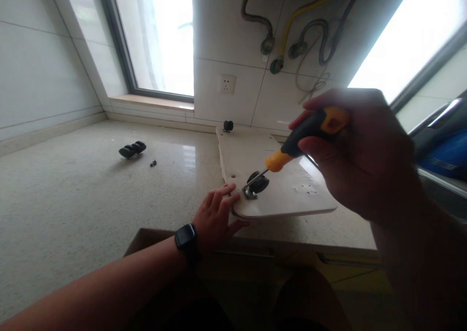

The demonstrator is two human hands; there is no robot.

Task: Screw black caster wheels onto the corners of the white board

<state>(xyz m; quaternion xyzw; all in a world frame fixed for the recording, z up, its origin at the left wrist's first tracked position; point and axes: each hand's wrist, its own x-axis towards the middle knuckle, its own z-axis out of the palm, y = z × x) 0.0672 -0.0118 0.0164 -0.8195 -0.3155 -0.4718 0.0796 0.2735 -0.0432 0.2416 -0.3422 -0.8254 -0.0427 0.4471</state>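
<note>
A white board lies flat on the counter near its front edge. My right hand is wrapped round the handle of a yellow and black screwdriver. The screwdriver slants down to the left, its tip at the metal plate of a black caster wheel at the board's near left corner. My left hand grips that corner, fingers on top and thumb along the front edge. Whether a screw sits under the tip is too small to tell. Another caster wheel stands at the board's far left corner.
Two loose black casters lie together on the speckled counter to the left, beside a small pile of screws. Behind are a wall socket and a yellow pipe. A blue object sits at the far right.
</note>
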